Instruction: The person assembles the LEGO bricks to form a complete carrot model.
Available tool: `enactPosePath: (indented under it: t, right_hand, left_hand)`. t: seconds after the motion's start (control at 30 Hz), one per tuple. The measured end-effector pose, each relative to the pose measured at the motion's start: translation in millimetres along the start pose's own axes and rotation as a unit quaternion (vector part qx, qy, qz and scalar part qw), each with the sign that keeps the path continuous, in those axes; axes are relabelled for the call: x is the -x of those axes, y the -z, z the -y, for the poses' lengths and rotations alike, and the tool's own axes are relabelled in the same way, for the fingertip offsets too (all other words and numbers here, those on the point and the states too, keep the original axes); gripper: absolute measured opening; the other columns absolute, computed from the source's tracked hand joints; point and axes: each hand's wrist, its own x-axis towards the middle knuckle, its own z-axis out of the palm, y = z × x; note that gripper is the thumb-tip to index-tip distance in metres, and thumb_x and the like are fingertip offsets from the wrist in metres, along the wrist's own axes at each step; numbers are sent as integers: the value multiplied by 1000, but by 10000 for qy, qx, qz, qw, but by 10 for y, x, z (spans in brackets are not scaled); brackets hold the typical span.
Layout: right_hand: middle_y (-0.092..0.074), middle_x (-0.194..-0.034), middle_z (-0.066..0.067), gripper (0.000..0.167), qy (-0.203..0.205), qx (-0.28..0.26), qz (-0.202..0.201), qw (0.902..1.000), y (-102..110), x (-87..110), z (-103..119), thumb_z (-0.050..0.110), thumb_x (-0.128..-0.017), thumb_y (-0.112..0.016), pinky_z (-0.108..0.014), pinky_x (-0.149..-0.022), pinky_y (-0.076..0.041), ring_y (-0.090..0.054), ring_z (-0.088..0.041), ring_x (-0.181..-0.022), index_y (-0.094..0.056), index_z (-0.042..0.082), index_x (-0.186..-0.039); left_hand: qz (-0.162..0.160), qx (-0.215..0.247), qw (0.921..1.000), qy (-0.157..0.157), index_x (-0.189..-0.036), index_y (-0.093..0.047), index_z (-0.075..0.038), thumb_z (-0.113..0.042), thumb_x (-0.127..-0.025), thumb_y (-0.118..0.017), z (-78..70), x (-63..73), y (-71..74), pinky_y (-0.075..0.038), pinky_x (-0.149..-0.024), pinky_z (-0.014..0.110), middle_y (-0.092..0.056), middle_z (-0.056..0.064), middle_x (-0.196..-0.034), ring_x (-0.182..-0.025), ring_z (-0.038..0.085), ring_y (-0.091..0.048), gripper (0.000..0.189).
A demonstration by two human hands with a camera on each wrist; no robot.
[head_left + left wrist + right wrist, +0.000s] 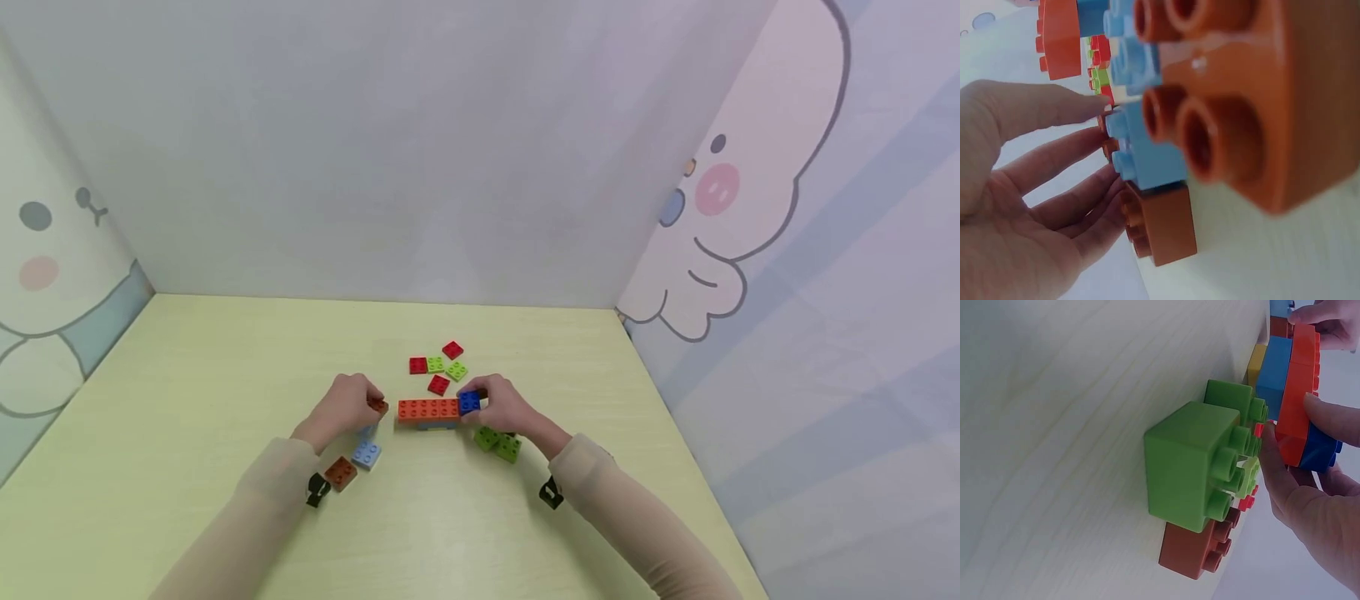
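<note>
A row of orange bricks [427, 410] sits on a blue brick [1274, 369], with a yellow brick [1256, 364] below. On the row's right end is a dark blue brick [469, 402], which my right hand [506, 407] pinches between thumb and fingers. My left hand [343, 408] holds a brown brick [379, 406] at its fingertips, just left of the row; the hand partly hides it. Beside that hand lie light blue bricks [367, 454] and another brown brick [341, 473]. Green bricks [497, 443] lie below my right hand.
Beyond the orange row are small flat red bricks [438, 385] and lime bricks [457, 371]. A further brown brick [1188, 550] lies behind the green ones. Curtains with printed cartoon animals surround the pale table [420, 533] at its back and sides.
</note>
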Motion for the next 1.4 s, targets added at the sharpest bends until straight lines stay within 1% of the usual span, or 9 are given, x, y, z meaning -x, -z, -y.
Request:
enactPosePath:
  t: [0.17, 0.3, 0.47, 0.63, 0.73, 0.87, 1.0, 1.13, 1.4]
  right_hand:
    - [-62, -99, 3, 35, -13, -12, 15, 10000, -18, -3, -14, 13, -78, -80, -30, -75, -49, -57, -15, -88, -68, 10, -110]
    - [-62, -98, 3, 34, 25, -28, -9, 10000, -25, -5, -18, 12, -78, -80, -30, -74, -49, -57, -16, -88, -68, 9, -110]
    - [-62, -98, 3, 34, 51, -43, -12, 10000, -21, -3, -17, 11, -77, -80, -29, -73, -50, -58, -16, -88, -68, 9, -110]
    - [-62, -100, 3, 35, 78, -10, -30, 10000, -14, -5, -27, 13, -77, -80, -29, -74, -49, -57, -15, -88, -68, 9, -110]
    - [-62, -100, 3, 35, 71, -4, -32, 10000, -13, -10, -35, 13, -78, -80, -30, -74, -49, -57, -15, -89, -68, 9, -110]
    - [-62, -100, 2, 35, 37, -35, -20, 10000, -11, -12, -35, 12, -78, -80, -31, -76, -49, -57, -16, -90, -68, 9, -110]
    - [-62, -100, 3, 34, 28, -61, -18, 10000, -11, -11, -30, 11, -78, -79, -31, -76, -49, -57, -16, -89, -68, 9, -110]
    - [-62, -100, 3, 34, 22, -68, -22, 10000, -8, -5, -23, 11, -78, -79, -31, -76, -49, -57, -15, -89, -68, 9, -110]
    - [-62, -99, 3, 35, 38, -109, -37, 9999, -7, -1, -32, 13, -77, -80, -30, -75, -49, -57, -14, -89, -68, 10, -110]
  left_hand:
    - [-117, 285, 9995, 79, -103, -73, 0, -9, -78, -77, 11, -30, -41, -48, -81, 43, -66, 6, -95, -91, 26, -54, 27]
    - [-304, 397, 9987, 21, -102, -73, -1, -7, -78, -76, 10, -55, -42, -50, -76, 40, -67, 5, -91, -83, 22, -57, 25]
    - [-474, 536, 9974, -109, -105, -73, -1, -7, -79, -74, -43, -30, 36, -51, -74, 38, -67, 5, -91, -80, 21, -57, 27]
    - [-557, 503, 9963, -419, -106, -72, -3, -4, -78, -73, -168, 32, 151, -50, -74, 38, -66, 6, -95, -82, 21, -58, 28]
    - [-532, 480, 9954, -631, -110, -71, -2, -4, -76, -73, -232, 58, 189, -50, -75, 39, -66, 6, -97, -83, 21, -58, 34]
    - [-432, 535, 9944, -797, -114, -68, 0, -4, -74, -74, -301, 82, 197, -50, -75, 38, -66, 4, -95, -84, 20, -58, 41]
    - [-350, 460, 9939, -941, -112, -69, 1, -4, -72, -74, -355, 84, 177, -49, -72, 36, -66, 2, -91, -79, 18, -56, 40]
    - [-306, 361, 9935, -1032, -109, -71, -2, -6, -72, -75, -385, 66, 130, -48, -74, 37, -66, 1, -91, -80, 18, -55, 38]
    - [-352, 399, 9918, -1161, -107, -72, -4, -6, -71, -77, -393, 47, 59, -47, -74, 37, -66, -1, -92, -81, 16, -55, 36]
